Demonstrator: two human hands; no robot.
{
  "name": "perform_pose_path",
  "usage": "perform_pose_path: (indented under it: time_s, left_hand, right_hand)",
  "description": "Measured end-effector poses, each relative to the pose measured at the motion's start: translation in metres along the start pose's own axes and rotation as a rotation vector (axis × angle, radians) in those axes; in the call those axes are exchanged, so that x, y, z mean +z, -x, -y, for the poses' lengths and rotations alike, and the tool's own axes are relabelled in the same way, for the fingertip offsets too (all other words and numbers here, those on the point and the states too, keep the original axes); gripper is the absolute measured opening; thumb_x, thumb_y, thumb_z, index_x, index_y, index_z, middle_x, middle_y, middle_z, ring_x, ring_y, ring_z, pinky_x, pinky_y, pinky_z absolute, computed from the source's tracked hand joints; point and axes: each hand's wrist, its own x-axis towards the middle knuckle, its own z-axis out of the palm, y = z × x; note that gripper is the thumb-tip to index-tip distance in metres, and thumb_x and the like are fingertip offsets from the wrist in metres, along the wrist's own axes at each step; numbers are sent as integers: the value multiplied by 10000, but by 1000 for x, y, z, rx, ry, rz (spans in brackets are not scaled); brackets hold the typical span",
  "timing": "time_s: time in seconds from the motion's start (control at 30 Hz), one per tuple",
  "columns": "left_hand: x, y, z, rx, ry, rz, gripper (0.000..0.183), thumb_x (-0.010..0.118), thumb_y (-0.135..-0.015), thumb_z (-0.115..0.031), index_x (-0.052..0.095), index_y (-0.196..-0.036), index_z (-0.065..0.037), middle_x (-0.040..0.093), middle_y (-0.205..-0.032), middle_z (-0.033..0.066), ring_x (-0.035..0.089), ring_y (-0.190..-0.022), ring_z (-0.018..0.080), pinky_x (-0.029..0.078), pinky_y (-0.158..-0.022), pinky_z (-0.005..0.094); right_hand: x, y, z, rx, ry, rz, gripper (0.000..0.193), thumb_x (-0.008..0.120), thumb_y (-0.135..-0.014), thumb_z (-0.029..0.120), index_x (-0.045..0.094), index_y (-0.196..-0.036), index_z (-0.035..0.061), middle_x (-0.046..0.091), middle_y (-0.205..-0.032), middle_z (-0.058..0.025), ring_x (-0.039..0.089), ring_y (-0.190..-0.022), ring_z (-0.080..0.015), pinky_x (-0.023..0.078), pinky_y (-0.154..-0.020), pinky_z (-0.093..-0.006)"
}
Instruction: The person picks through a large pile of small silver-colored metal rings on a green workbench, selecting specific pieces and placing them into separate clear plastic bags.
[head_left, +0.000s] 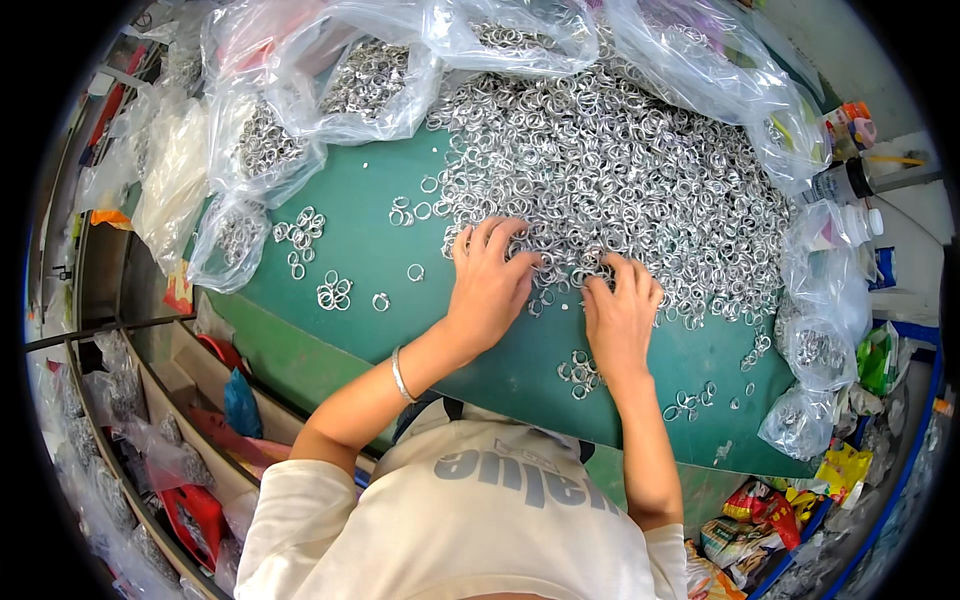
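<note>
Green surface (350, 220) carries a big heap of silver rings (640, 160), spread ahead of left grip (488, 280) and right grip (622, 315), near edge right at both. Both grips half-curled, fingers parted, at that edge; can't tell if either has hold of a ring. Small ring cluster (580, 374) sits bodyward and slightly left of right grip, lone ring (416, 272) left of left grip.

Left hand (490, 280) back up, fingers bent at ring pile's (650, 170) near edge; left forearm (410, 375) slants toward pile, elbow out. Right hand (621, 300) just beside, back up, fingers bent at pile; right forearm (645, 430) straighter toward it. Grip unclear, both.
</note>
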Motion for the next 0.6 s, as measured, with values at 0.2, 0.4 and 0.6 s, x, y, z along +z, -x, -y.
perform_pose_path:
  time_s: [0.2, 0.4, 0.6]
  left_hand:
    - [-9, -1, -2, -51, 47, -80, 242, 713, -744, -43, 638, -970, -91, 534, -1176, 85, 471, -1144, 297, 330, -930, 447]
    - [16, -12, -24, 31, 26, 9, 238, 728, -744, -108, 652, -969, -91, 558, -1023, 37, 501, -997, 229, 328, -818, 396]
    - [44, -34, -27, 51, -154, 15, 129, 718, -722, -99, 625, -809, -75, 527, -861, 40, 501, -866, 219, 327, -774, 384]
  right_hand:
    - [-25, 13, -8, 206, -155, -16, 83, 655, -808, 30, 601, -870, 21, 615, -929, -81, 553, -940, -241, 388, -832, -361]
    - [-23, 19, 1, 632, -1021, -32, 75, 593, -880, -37, 617, -941, -1, 658, -856, -48, 600, -736, -107, 458, -631, -241]
    - [-28, 22, -1, 722, -1160, -25, 133, 575, -903, -37, 639, -1018, -17, 642, -877, -29, 613, -784, -77, 479, -651, -210]
